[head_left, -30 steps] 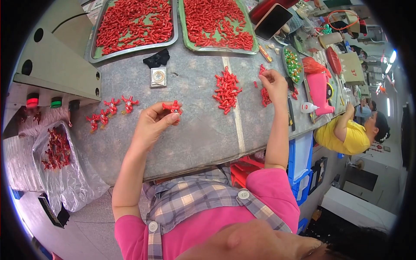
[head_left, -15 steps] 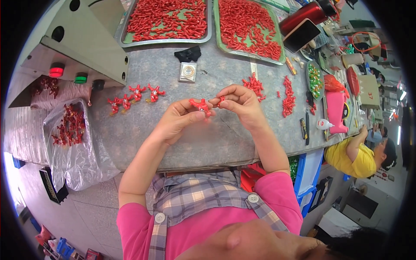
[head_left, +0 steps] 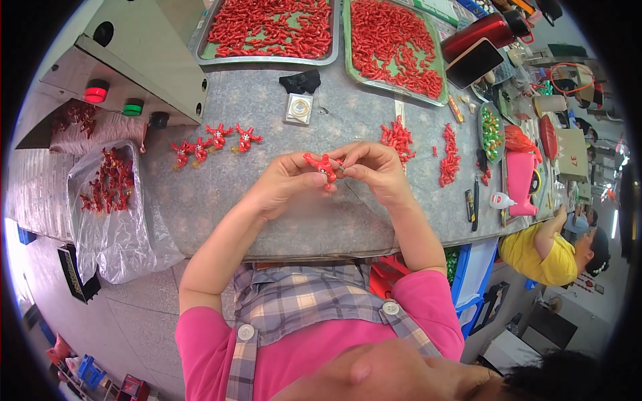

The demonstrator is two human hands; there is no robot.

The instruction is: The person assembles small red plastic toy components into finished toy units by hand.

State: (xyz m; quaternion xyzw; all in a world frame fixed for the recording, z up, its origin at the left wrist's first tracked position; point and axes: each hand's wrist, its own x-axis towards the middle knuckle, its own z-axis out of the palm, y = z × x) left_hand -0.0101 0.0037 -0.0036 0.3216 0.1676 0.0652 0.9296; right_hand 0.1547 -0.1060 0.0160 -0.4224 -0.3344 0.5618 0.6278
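My left hand point(head_left: 284, 187) grips a small red toy figure point(head_left: 322, 164) between thumb and fingers, above the grey tabletop. My right hand point(head_left: 378, 172) is closed in a pinch at the figure's right side, on a small red piece point(head_left: 340, 162) mostly hidden by the fingertips. Whether that piece is joined to the figure I cannot tell. To the left, several similar red figures point(head_left: 218, 136) with yellowish lower parts stand in a loose row. Right of my hands lie two piles of small red parts, a nearer pile point(head_left: 398, 142) and a farther pile point(head_left: 449, 157).
Two trays, a metal tray point(head_left: 267, 61) and a green-lined tray point(head_left: 394, 85), hold red parts at the back. A machine point(head_left: 147, 67) with buttons stands left, above a plastic bag point(head_left: 110, 234) of figures. A phone point(head_left: 473, 63), glue bottle point(head_left: 501, 200) and yellow-shirted person point(head_left: 545, 257) are right.
My right hand has come closer to the left, bringing its small red piece against the figure. The whole view has shifted slightly.
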